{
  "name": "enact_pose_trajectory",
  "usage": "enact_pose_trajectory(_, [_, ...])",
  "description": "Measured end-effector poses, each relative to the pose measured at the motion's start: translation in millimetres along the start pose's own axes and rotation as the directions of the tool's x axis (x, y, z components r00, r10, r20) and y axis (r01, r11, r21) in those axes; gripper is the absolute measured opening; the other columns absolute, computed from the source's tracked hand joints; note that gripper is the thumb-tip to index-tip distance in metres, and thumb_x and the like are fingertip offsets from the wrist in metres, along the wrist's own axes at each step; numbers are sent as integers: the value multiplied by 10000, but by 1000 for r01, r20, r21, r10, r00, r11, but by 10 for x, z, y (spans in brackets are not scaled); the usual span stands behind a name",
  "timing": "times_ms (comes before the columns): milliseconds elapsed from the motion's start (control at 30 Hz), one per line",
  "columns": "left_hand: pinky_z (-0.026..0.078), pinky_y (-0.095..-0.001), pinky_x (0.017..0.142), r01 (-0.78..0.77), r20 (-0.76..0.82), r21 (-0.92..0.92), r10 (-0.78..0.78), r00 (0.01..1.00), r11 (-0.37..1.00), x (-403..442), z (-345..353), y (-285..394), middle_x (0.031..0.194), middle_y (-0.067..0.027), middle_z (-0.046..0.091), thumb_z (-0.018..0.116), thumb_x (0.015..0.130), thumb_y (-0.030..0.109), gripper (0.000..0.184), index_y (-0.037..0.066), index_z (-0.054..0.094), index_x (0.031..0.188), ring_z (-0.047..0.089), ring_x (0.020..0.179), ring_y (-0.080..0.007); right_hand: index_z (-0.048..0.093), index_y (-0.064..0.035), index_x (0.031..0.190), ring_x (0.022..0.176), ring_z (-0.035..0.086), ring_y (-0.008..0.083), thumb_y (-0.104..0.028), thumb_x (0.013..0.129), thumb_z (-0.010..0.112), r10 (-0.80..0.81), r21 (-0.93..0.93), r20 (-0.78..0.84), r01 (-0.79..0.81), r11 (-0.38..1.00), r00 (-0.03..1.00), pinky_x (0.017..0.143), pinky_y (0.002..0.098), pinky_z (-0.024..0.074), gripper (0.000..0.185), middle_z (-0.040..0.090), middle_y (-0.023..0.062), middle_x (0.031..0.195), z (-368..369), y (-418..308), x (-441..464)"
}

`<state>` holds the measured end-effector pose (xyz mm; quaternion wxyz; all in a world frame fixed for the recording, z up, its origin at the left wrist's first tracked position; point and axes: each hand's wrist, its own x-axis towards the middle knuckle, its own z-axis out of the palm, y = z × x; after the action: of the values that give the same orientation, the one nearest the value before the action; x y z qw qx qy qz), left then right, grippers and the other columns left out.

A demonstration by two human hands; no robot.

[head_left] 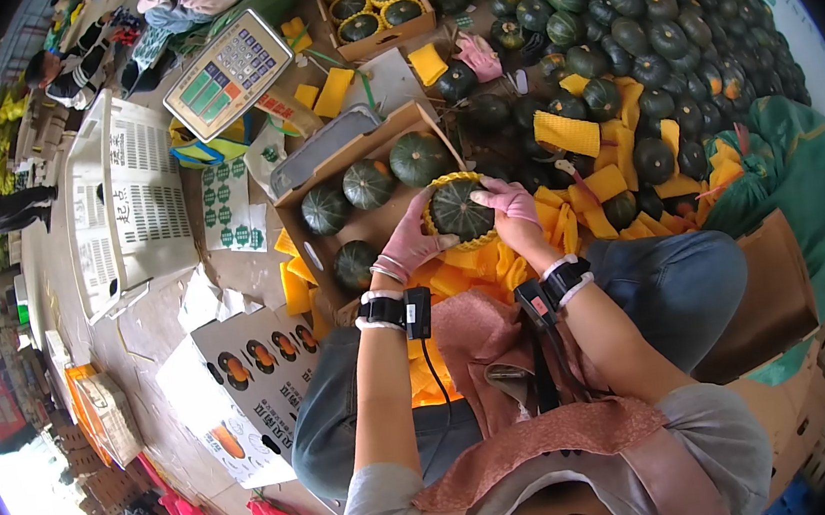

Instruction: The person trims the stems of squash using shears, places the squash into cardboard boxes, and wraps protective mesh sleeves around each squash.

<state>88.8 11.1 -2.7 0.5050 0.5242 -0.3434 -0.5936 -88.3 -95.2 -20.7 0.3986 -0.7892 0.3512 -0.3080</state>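
Pink-gloved left hand (413, 242) and right hand (513, 205) clamped fingers on a kabocha (462, 210) between them, yellow foam net (476, 244) ringed it, cardboard box (391, 224) sat at nine o'clock, kabocha pile (669, 39) at two.

The held round, dark-green pumpkin (460, 209) has a smooth, faintly glossy rind; its yellow net sleeve (476, 243) looks like matt plastic foam. The open brown cardboard box (381, 229) is matt, the white slatted plastic crate (88, 231) smooth.

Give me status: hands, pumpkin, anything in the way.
Left hand and right hand both gripping pumpkin. Yellow foam net around it. Open box close by, four pumpkins inside. Nothing visibly blocking.
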Motion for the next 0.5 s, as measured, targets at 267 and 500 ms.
enact_pose_trajectory(267, [354,-299,1002,44,2,-297,-46,999,954,-208,-137,28,1284,-94,445,700,803,313,804,17,244,1395,444,1146,-201,666,-17,957,809,598,158,14,821,604,203,396,84,-220,892,976,758,259,467,152,651,105,942,155,-184,171])
enact_pose_trajectory(500, [477,-293,803,-214,149,957,305,941,194,-464,-1187,-262,1120,-155,482,521,829,-22,538,103,385,1334,534,975,-300,609,-8,900,891,612,219,39,797,498,366,252,303,-445,860,880,832,282,460,159,641,99,904,652,-784,227])
